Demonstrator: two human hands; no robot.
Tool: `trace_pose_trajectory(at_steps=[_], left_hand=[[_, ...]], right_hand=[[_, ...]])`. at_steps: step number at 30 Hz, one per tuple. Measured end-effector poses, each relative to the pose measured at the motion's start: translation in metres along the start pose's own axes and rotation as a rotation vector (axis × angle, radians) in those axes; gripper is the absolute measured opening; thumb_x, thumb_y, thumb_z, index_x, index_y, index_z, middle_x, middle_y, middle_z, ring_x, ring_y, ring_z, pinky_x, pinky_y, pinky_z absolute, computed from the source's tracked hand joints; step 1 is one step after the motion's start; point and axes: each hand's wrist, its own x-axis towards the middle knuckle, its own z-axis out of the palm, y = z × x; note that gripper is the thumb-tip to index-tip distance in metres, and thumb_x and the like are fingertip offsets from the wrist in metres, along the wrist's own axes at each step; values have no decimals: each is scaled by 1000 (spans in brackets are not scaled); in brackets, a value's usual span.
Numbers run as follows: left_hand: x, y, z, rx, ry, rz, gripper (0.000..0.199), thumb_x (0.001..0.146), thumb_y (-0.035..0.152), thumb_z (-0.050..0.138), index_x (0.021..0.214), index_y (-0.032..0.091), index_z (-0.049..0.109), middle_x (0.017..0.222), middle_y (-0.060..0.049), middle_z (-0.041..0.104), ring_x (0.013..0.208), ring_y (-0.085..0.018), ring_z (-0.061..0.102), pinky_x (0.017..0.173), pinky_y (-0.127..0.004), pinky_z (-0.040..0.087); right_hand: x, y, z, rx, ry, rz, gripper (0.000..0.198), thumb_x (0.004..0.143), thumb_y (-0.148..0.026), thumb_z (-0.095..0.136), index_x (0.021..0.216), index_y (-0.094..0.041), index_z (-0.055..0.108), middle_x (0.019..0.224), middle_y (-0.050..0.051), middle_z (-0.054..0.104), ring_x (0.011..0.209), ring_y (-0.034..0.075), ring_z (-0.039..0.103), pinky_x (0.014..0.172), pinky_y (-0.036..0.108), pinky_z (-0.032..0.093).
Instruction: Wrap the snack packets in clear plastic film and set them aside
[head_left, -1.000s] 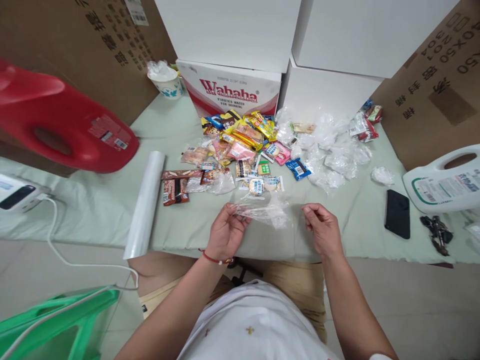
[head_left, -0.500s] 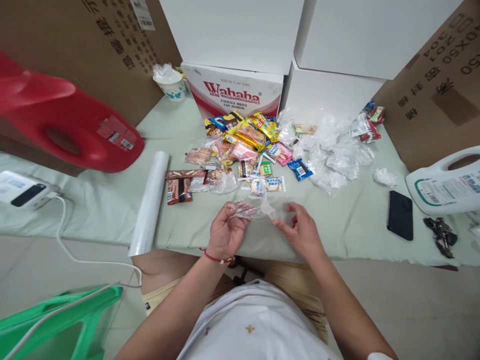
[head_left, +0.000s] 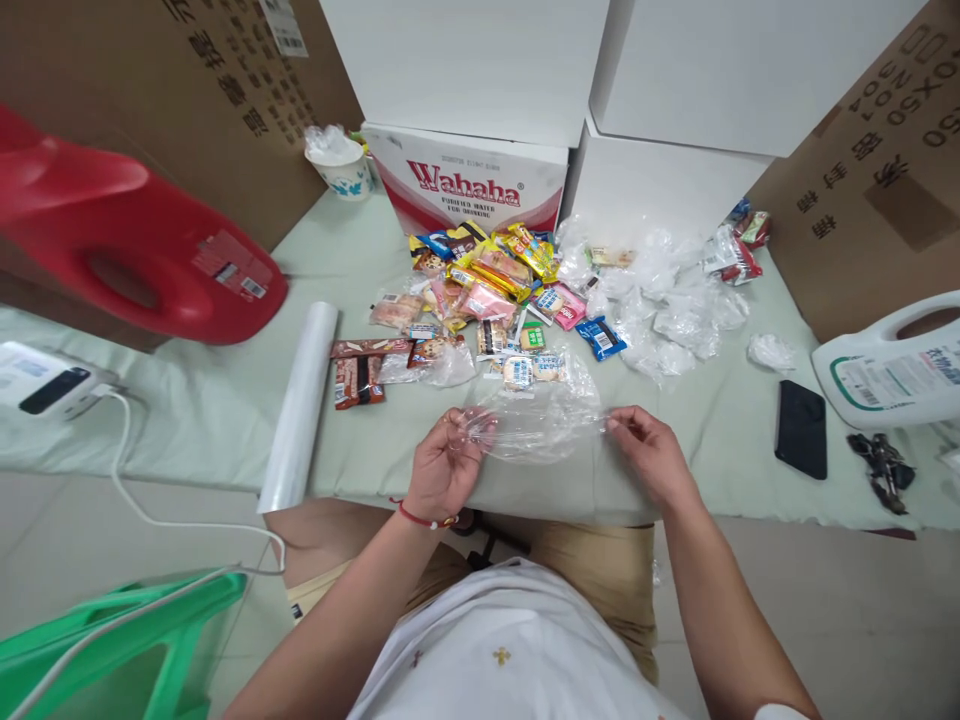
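A clear plastic bag (head_left: pixel 544 425) is stretched between my two hands above the front of the table. My left hand (head_left: pixel 450 455) pinches its left side, and my right hand (head_left: pixel 651 450) pinches its right edge between thumb and fingertips. Just beyond the bag lie white-and-blue wrapped biscuits (head_left: pixel 517 372), partly seen through the film. Behind them spreads a pile of wrapped snacks (head_left: pixel 499 275) in yellow, pink, blue and brown packets. To the right of the pile sits a heap of crumpled clear bags (head_left: pixel 675 310).
On the left are a plastic film roll (head_left: pixel 300 410), a red jug (head_left: pixel 142 240) and a white device (head_left: pixel 52 385) with a cable. A phone (head_left: pixel 800 430), keys (head_left: pixel 883 472) and a white bottle (head_left: pixel 892 365) lie right. Boxes, including a Wahaha carton (head_left: pixel 465 185), line the back.
My right hand has moved to the right, away from my left. The bag, bunched up before, is now spread wide between them.
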Motion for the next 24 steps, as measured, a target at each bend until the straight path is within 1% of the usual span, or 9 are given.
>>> trace_pose_trajectory(at_steps=[3,5,8,10,12,16,19,21,24], left_hand=[[-8,-6,7,100,-27,86,16,55,9,74,62,16,62,93,-2,68,92,-18,69,87,-30,57],[-13,-13,13,166,-54,143,15,56,10,73,60,16,61,95,-1,67,94,-18,68,90,-32,56],[-24,-26,14,260,-110,173,16,57,12,72,60,17,57,98,-2,65,98,-20,66,93,-35,54],[-33,-32,8,353,-139,163,15,56,13,68,65,18,57,104,-4,66,104,-23,65,91,-35,53],[-41,-31,-3,435,-122,181,22,56,15,64,77,20,59,112,-6,65,114,-26,61,90,-35,52],[-38,-9,-9,622,87,415,30,77,36,62,104,24,57,127,-8,62,125,-27,57,94,-38,51],[-15,4,13,1009,183,511,42,93,54,50,121,23,56,129,-12,64,121,-27,60,100,-42,47],[5,3,35,1333,123,564,51,89,55,60,126,20,57,128,-15,66,117,-29,63,101,-42,46],[31,-13,60,1628,2,457,42,83,46,71,115,20,64,89,-7,73,89,-27,68,79,-35,47]], right_hand=[[-7,-8,-2,-214,175,-125,47,86,-67,65,97,-21,69,84,4,67,64,16,53,61,29,44],[-16,-16,7,-239,113,-149,50,94,-66,53,111,-22,67,86,5,71,68,18,59,64,30,48],[-26,-22,32,-303,-73,-158,56,92,-59,59,133,-21,58,96,6,75,80,22,68,69,32,51],[-28,-20,46,-379,-105,-145,48,89,-48,63,129,-20,61,93,5,76,82,23,70,74,33,52],[-26,-13,52,-413,-94,-178,29,91,-37,56,111,-21,69,91,5,76,83,22,70,78,34,52],[-26,-4,47,-398,-111,-355,25,95,-29,48,96,-22,72,96,7,75,88,22,70,81,34,54],[-34,-7,47,-435,-102,-376,31,101,-38,47,104,-20,72,97,9,73,88,23,69,78,34,55],[-39,-11,55,-516,-45,-381,43,101,-51,50,122,-18,68,110,13,72,101,27,67,81,39,56],[-42,-16,71,-683,-14,-414,67,90,-60,64,139,-14,59,129,19,67,120,37,59,93,49,54]])
